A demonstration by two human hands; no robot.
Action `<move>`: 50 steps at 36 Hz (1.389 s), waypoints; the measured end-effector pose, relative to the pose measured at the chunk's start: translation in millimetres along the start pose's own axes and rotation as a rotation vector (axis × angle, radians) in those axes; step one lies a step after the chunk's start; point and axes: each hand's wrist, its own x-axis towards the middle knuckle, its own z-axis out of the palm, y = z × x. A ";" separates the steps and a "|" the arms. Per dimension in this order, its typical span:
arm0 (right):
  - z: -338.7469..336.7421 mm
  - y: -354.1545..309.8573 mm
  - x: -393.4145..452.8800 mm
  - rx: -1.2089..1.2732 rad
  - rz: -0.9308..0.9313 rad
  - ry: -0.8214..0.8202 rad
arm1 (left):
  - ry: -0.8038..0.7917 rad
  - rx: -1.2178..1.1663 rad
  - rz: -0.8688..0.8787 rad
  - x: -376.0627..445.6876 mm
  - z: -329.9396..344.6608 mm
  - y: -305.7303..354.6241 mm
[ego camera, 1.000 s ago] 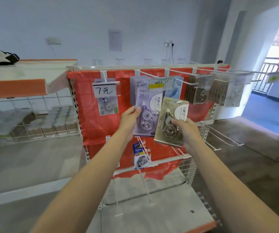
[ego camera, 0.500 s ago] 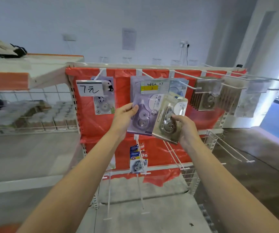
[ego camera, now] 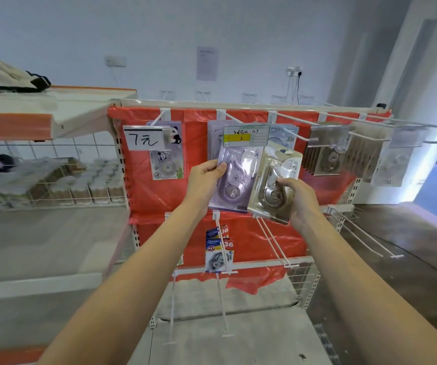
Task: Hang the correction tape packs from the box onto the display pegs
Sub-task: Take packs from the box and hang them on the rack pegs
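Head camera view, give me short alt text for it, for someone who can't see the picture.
Two bare hands hold correction tape packs up to a red pegboard display: the left hand grips a purple pack, the right hand a beige pack. Other packs hang on white pegs around them, beside a handwritten price tag.

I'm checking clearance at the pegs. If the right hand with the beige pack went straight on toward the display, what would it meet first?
Probably the blue packs hanging behind the beige pack in the right hand; depth is hard to judge.
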 end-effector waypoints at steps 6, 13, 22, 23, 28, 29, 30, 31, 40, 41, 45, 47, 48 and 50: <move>6.8 -0.2 0.3 -0.035 -0.032 -0.010 | 0.080 -0.062 -0.018 3.0 -4.0 -2.8; 16.6 -3.2 -5.8 -0.163 -0.066 0.030 | 0.113 0.226 -0.032 29.3 3.7 -8.0; 14.8 -2.0 -8.4 -0.271 -0.081 0.126 | 0.165 0.400 -0.100 77.4 -2.3 -3.3; 14.9 -2.2 -9.5 -0.283 -0.087 0.131 | 0.166 0.411 -0.116 81.8 -3.1 -4.0; 16.4 -2.3 -16.1 -0.311 -0.104 0.137 | 0.096 0.491 -0.129 89.8 -8.1 -17.0; 16.9 -1.7 -17.1 -0.310 -0.096 0.137 | 0.079 0.506 -0.136 88.0 -9.5 -22.0; 17.0 -0.6 -18.1 -0.310 -0.088 0.140 | 0.058 0.507 -0.150 88.4 -10.4 -30.4; 16.8 0.5 -18.8 -0.311 -0.081 0.145 | 0.028 0.479 -0.174 88.4 -11.1 -38.8; 0.1 10.5 -18.2 -0.268 -0.042 0.170 | -0.223 0.321 -0.345 40.4 -13.3 -73.9; -3.3 11.2 -16.9 -0.268 -0.040 0.173 | -0.278 0.321 -0.345 36.1 -8.7 -71.2; -22.3 10.7 -11.7 -0.283 -0.033 0.176 | -0.514 0.229 -0.325 14.9 25.1 -50.9; -35.0 8.6 -9.6 -0.282 -0.041 0.169 | -0.585 0.206 -0.306 8.3 46.0 -44.5; -42.6 7.2 -7.4 -0.283 -0.046 0.167 | -0.611 0.214 -0.295 4.3 56.6 -42.4; -58.0 2.9 -2.7 -0.281 -0.064 0.148 | -0.646 0.273 -0.245 -4.1 78.9 -41.4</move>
